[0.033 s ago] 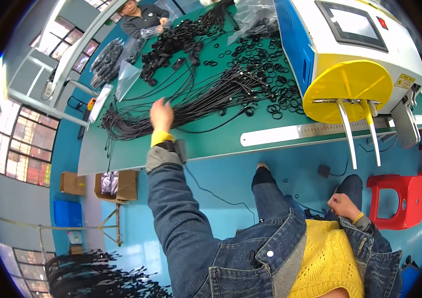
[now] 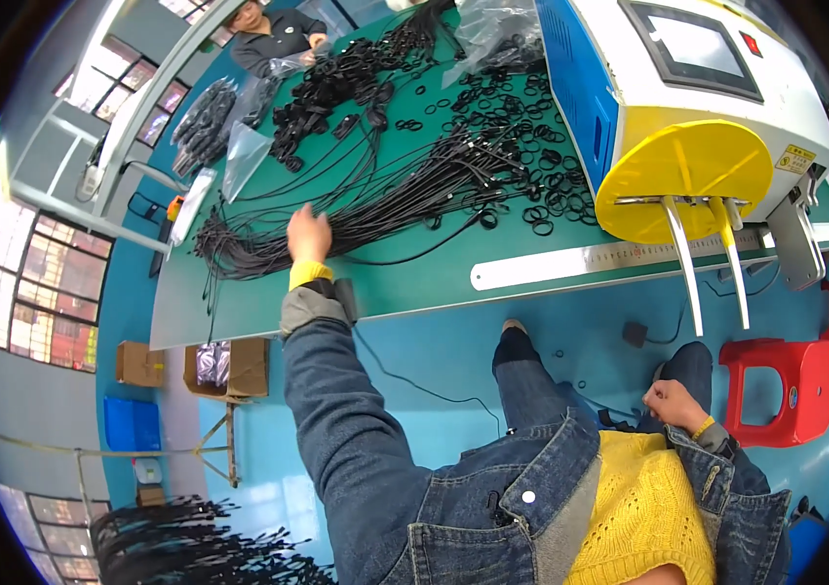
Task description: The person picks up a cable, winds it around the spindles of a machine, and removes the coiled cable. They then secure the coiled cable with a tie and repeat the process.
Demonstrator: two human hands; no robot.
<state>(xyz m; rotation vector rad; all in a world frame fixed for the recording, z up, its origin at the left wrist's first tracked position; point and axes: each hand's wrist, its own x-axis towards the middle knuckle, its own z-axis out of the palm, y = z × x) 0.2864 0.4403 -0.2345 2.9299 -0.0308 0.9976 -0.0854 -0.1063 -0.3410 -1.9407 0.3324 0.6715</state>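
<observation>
A long bundle of thin black cables (image 2: 375,214) lies across the green table. My left hand (image 2: 309,236) is over the left half of this bundle, its fingers bent together. Whether a cable is pinched between them is hidden. Close to my right thigh, my right hand (image 2: 671,401) is curled into a loose fist, and its inside does not show. Many small black rings (image 2: 551,195) are scattered past the bundle's right end. Behind it sits a heap of coiled black cables (image 2: 322,102).
A white and blue machine with a yellow disc (image 2: 684,175) and two prongs stands right. A steel ruler (image 2: 580,265) lies along the table's near edge. Across the table a person (image 2: 278,39) handles a clear bag. A red stool (image 2: 780,390) and hanging black cables (image 2: 190,546) flank me.
My left hand has shifted slightly left and nearer to me over the cables. The whole view has tilted a little. My right hand has stayed put.
</observation>
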